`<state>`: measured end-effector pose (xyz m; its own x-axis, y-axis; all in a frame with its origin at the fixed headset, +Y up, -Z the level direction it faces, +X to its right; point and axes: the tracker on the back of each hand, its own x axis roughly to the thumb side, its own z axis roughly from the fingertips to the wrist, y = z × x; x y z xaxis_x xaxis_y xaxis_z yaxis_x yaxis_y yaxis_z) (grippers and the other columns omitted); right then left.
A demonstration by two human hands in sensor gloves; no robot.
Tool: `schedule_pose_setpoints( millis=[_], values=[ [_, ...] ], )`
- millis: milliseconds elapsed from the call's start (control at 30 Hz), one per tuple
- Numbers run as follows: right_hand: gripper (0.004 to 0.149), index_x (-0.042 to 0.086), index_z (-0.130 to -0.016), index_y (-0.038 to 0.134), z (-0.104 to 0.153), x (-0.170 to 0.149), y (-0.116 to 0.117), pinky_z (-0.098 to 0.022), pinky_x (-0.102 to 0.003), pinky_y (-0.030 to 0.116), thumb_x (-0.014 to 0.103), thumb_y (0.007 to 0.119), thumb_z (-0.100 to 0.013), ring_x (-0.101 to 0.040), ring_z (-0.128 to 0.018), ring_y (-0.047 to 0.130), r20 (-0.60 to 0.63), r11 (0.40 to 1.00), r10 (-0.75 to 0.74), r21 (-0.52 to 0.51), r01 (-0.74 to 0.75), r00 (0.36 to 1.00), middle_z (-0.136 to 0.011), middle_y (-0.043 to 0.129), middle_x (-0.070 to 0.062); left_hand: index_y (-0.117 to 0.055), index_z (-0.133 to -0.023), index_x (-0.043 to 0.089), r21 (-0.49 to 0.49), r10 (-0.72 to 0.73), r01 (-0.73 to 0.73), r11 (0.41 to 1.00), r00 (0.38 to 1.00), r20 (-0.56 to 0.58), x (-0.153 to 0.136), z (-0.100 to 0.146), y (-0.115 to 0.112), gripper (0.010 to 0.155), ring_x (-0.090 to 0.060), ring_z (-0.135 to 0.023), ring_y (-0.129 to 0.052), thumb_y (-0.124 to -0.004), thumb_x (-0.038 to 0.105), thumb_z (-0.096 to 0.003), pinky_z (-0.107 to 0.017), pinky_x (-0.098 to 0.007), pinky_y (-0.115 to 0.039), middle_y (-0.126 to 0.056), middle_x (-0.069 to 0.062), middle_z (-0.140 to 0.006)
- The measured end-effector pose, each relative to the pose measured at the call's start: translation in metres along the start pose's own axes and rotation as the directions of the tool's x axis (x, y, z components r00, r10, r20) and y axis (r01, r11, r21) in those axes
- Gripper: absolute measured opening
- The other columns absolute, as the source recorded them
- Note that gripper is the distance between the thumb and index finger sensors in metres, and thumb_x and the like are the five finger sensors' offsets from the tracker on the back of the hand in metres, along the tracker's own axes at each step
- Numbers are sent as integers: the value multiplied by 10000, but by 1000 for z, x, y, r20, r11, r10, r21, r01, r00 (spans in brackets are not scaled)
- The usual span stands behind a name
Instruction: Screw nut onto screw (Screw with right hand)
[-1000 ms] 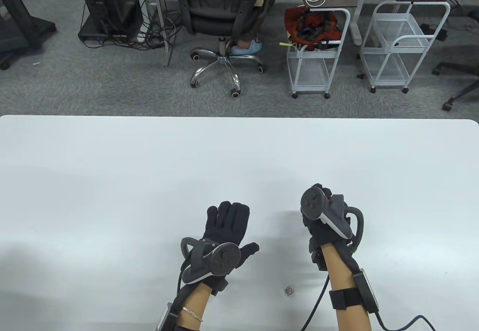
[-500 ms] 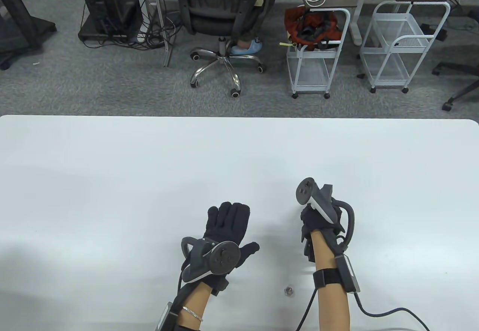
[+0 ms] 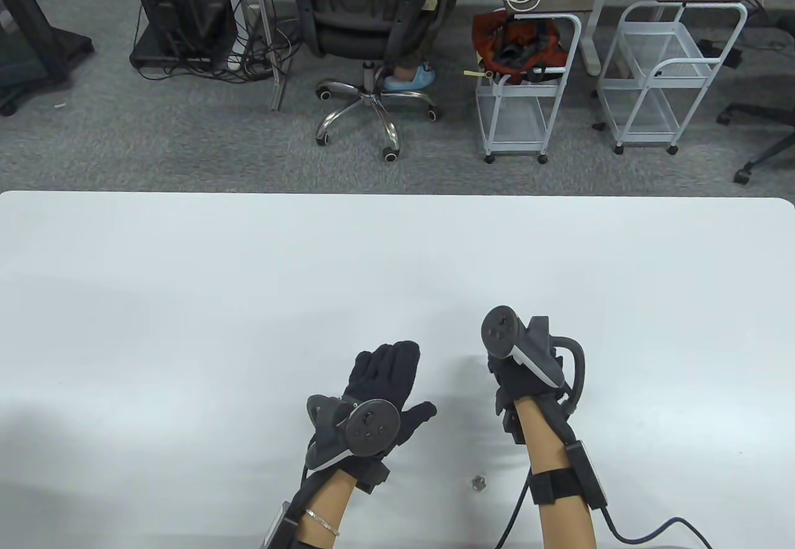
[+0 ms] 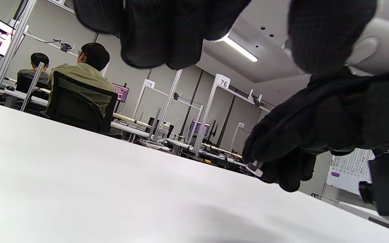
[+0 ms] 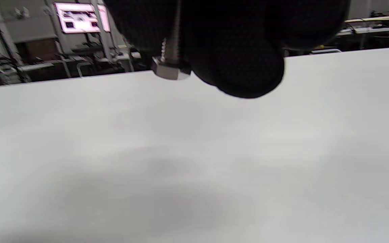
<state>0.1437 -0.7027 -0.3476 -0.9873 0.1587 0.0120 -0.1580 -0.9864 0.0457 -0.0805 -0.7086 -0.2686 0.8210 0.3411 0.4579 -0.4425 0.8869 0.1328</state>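
A small metal nut point(image 3: 479, 482) lies on the white table point(image 3: 186, 300) near the front edge, between my two forearms. My right hand point(image 3: 515, 381) grips a screw; in the right wrist view its hex head point(image 5: 171, 69) sticks out below my gloved fingers point(image 5: 245, 67), just above the table. The screw's metal end also shows in the left wrist view point(image 4: 256, 166). My left hand point(image 3: 388, 378) is open with fingers stretched out, low over the table, left of the right hand and holding nothing.
The table's far edge point(image 3: 397, 195) borders a carpeted floor with an office chair point(image 3: 366, 27) and two white carts point(image 3: 528, 95). A cable point(image 3: 646, 533) trails from my right forearm across the table.
My right hand has moved left, toward the left hand, with the screw in it. My left hand has shifted slightly right and turned toward the right hand. The nut has not moved.
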Motion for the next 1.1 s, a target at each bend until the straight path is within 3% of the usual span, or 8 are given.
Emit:
schedule_pose_setpoints(
  millis=[200,433,567,633,833,1000,1100],
  values=[
    [444,10,-916,755,43,20,-16,-442,-505,766,246,747,-540,-290,-514,1001,212,959,-241,-97,266,947,-730,916,-213,-652,-1056,118,11,119,-119,993,992,-46,3,0,-4,756,-318,-828,-964,-770,560,-455,-677,-528,-720,-911,-105,-999],
    [445,-4,-915,729,66,29,-7,-434,-500,769,243,731,-545,-281,-510,1001,365,852,-482,-18,524,796,-728,909,-217,-769,-954,90,2,314,-316,949,942,-117,2,-1,-10,655,-228,-669,-1058,-770,531,-469,-590,-450,-813,-1031,-53,-824],
    [434,-14,-912,713,69,31,-1,-431,-502,766,232,707,-555,-289,-505,997,400,808,-552,43,587,731,-725,900,-230,-796,-913,59,22,347,-347,938,930,-124,2,-1,-11,603,-198,-608,-1081,-770,484,-485,-542,-407,-851,-1058,-52,-762],
    [430,-12,-910,714,69,29,0,-427,-499,770,235,695,-559,-283,-499,1001,402,805,-554,36,592,729,-718,906,-224,-825,-886,74,30,312,-311,950,943,-112,2,-1,-10,569,-180,-575,-1092,-771,478,-489,-522,-393,-863,-1075,-38,-728],
    [474,-55,-928,707,75,29,-3,-432,-529,756,252,691,-566,-338,-517,1000,418,856,-489,61,513,766,-737,902,-262,-907,-788,119,61,231,-226,972,970,-76,4,-1,-2,485,-112,-466,-1123,-826,456,-449,-456,-332,-907,-1119,22,-608],
    [584,-80,-985,647,82,24,-5,-467,-555,735,311,735,-560,-377,-594,977,359,969,-247,119,218,900,-817,857,-294,-919,-765,129,80,167,-158,984,979,-113,-6,1,1,485,-94,-437,-1127,-854,466,-423,-438,-318,-915,-1124,38,-578],
    [598,-82,-991,642,86,20,6,-478,-564,727,315,744,-557,-390,-615,968,322,981,-119,184,62,939,-830,847,-301,-920,-764,140,90,157,-145,985,977,-142,-12,1,2,485,-93,-437,-1126,-862,471,-414,-438,-318,-914,-1123,42,-577]
  ],
)
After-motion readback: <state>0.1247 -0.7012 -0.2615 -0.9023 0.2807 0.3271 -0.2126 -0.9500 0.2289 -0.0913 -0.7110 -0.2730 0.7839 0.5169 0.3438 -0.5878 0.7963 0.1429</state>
